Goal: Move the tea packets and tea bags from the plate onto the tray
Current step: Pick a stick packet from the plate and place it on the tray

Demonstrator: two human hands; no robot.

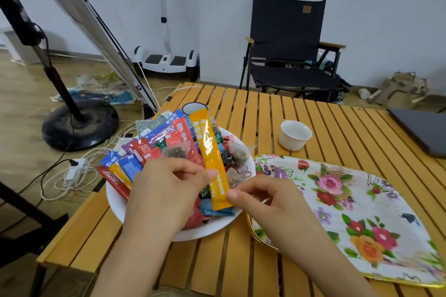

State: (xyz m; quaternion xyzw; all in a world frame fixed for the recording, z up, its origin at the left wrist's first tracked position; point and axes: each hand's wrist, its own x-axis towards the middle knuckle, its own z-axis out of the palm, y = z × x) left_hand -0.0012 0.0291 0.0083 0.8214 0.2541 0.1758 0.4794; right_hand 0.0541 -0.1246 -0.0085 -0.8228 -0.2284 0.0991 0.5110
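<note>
Over the white round plate [115, 202] heaped with packets, both hands pinch a long orange foil tea stick [209, 152]: left hand [166, 190] mid-length, right hand [263, 198] at its lower end. Best lift it clear, then lay it flat on the flowered gold-rimmed tray [362, 214] alongside.

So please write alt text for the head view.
Both hands, left hand and right hand, pinch an orange tea packet above a white plate piled with packets. The floral tray beside it holds none.

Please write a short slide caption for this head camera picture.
Both hands hold an orange tea packet above the plate.
</note>
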